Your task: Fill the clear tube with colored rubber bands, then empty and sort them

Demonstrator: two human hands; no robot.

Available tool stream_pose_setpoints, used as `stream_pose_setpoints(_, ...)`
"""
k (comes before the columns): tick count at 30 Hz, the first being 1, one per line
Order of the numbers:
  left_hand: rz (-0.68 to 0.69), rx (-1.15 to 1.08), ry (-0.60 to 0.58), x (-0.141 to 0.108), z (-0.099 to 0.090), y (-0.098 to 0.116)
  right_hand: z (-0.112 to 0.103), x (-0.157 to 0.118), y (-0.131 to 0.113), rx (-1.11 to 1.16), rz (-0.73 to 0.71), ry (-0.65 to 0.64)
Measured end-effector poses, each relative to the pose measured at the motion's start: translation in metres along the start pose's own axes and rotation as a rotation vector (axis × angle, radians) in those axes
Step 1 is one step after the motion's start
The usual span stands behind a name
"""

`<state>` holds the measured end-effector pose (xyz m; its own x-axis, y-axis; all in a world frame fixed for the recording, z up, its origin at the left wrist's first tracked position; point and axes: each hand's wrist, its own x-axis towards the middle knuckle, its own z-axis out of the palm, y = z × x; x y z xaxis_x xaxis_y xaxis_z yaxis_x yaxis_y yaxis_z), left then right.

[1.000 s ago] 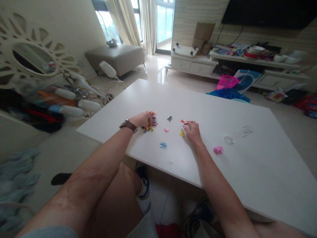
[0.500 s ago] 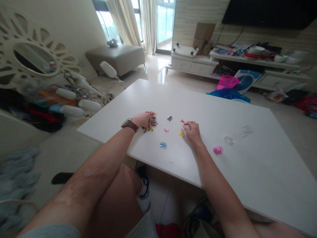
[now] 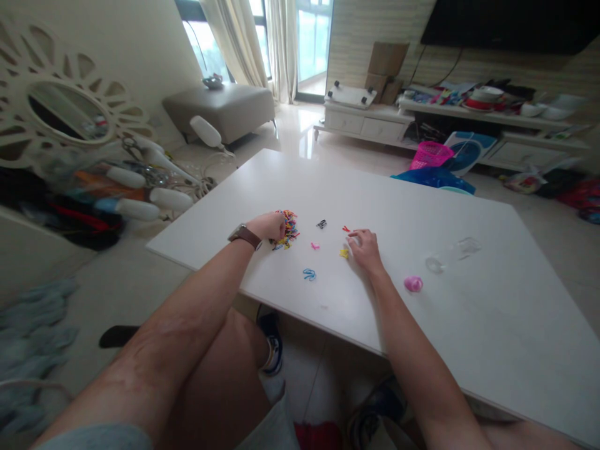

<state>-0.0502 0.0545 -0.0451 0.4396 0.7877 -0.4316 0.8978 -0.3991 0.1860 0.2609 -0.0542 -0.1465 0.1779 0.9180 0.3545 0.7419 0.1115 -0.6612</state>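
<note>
My left hand (image 3: 272,226), with a brown watch on the wrist, is at the left side of a pile of small multicoloured bands (image 3: 290,229). Its fingers are curled down into the pile, and what they hold is too small to make out. My right hand (image 3: 364,247) rests on the white table with fingers apart, holding nothing. Red bands (image 3: 345,229) lie by its fingertips and yellow bands (image 3: 344,253) just left of it. Between the hands are black bands (image 3: 321,224), pink bands (image 3: 315,246) and, nearer me, blue bands (image 3: 309,274).
On the right of the white table (image 3: 375,200) are a pink object (image 3: 413,284) and a clear bottle-like container (image 3: 454,254) lying on its side. A white lamp (image 3: 171,199) with several shades stands beyond the left edge. A pink basket (image 3: 431,155) is behind the table.
My left hand has shifted very slightly to the left at the pile. My right hand and the small groups of bands have not visibly moved.
</note>
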Motion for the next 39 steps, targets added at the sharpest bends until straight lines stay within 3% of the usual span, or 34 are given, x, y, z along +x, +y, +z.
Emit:
stream_pose_setpoints(20,0.054,0.030,0.121,-0.010,-0.013,0.004,-0.001,0.000,0.000,0.004,-0.015,0.027)
stream_pose_setpoints(30,0.153,-0.112,0.131,-0.013,-0.008,0.011,-0.006,0.001,-0.006,0.038,-0.042,0.077)
stream_pose_setpoints(39,0.294,-0.377,0.129,-0.014,-0.004,0.033,-0.013,-0.010,-0.038,0.074,-0.255,0.040)
